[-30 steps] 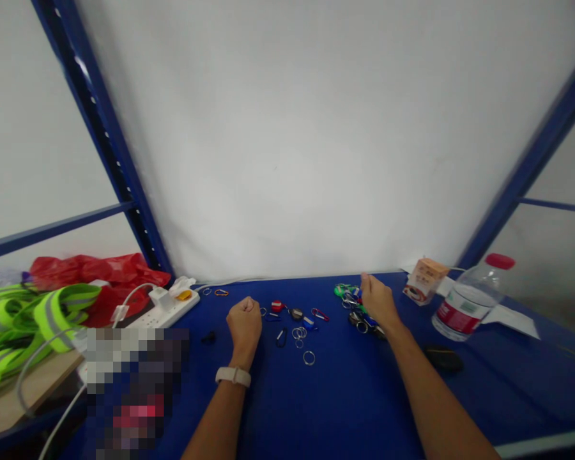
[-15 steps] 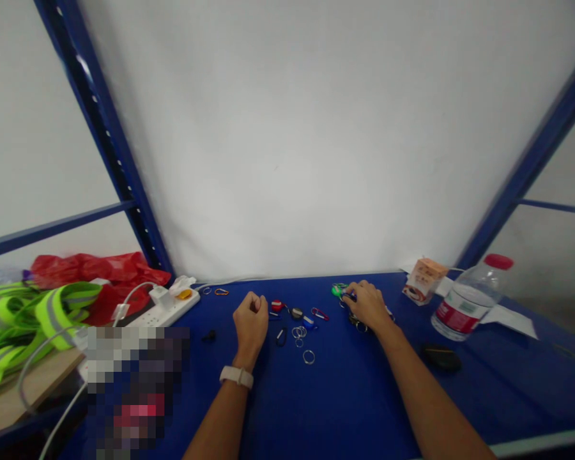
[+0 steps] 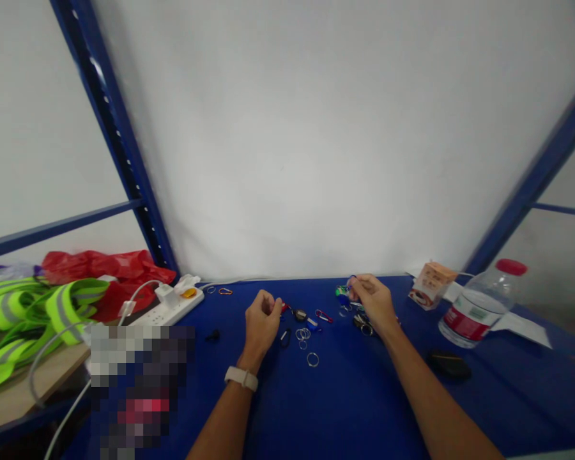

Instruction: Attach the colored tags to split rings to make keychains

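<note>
My right hand (image 3: 372, 300) is raised a little over the table, its thumb and fingers pinched on a small blue keychain (image 3: 351, 281) whose exact shape is blurred. Below it lie a green keychain piece (image 3: 341, 292) and a cluster of keys and rings (image 3: 363, 324), partly covered by the hand. My left hand (image 3: 262, 322) is closed, fingers curled in; anything inside is hidden. Beside it are a red keychain piece (image 3: 284, 308), a black carabiner (image 3: 285, 337) and a dark round fob (image 3: 299, 314). Several split rings (image 3: 312, 360) and a red carabiner (image 3: 324, 316) lie between my hands.
At right stand a water bottle (image 3: 479, 310) and a small carton (image 3: 431, 285), with a black case (image 3: 449, 364) in front. A power strip (image 3: 170, 310), an orange carabiner (image 3: 225, 291) and yellow-green reflective straps (image 3: 62, 310) are at left. A white wall (image 3: 316, 140) closes the back.
My right hand has lifted from the key cluster with the blue keychain between its fingers. The left hand has turned slightly, its thumb now reaching nearer the red piece. The view has shifted a little.
</note>
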Demonstrator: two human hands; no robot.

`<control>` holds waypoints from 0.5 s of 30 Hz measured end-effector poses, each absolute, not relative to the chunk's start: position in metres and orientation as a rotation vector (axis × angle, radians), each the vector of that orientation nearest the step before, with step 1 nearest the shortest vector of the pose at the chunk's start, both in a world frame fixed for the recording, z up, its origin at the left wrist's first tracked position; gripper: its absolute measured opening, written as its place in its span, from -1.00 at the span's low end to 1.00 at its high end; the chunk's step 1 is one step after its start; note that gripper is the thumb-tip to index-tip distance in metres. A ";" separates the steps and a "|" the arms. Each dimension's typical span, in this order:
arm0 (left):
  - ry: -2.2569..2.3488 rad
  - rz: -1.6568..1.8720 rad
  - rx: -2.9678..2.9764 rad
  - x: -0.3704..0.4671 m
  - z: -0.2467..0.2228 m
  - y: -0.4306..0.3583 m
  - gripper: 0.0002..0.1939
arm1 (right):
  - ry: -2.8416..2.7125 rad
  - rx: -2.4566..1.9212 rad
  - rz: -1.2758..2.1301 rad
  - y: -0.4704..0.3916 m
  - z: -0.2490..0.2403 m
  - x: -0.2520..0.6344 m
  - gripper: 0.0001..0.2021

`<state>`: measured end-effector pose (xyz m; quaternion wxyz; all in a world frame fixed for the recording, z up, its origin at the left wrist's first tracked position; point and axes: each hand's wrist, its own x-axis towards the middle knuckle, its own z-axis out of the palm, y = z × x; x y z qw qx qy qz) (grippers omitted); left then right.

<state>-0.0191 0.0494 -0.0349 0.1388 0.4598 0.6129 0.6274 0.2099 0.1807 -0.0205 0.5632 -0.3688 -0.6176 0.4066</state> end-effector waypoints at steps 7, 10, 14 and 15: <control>1.508 1.521 1.654 0.004 -0.026 0.039 -0.47 | -1.404 -0.570 1.466 0.136 -0.016 0.171 -0.65; 1.413 1.466 1.584 0.004 -0.028 0.041 -0.44 | -1.410 -0.492 1.614 0.125 -0.016 0.163 -0.67; 1.195 1.440 1.460 0.001 -0.032 0.045 -0.50 | -1.391 -0.428 1.712 0.121 -0.016 0.161 -0.72; 1.155 1.435 1.429 0.001 -0.032 0.046 -0.48 | -1.393 -0.420 1.721 0.120 -0.016 0.162 -0.72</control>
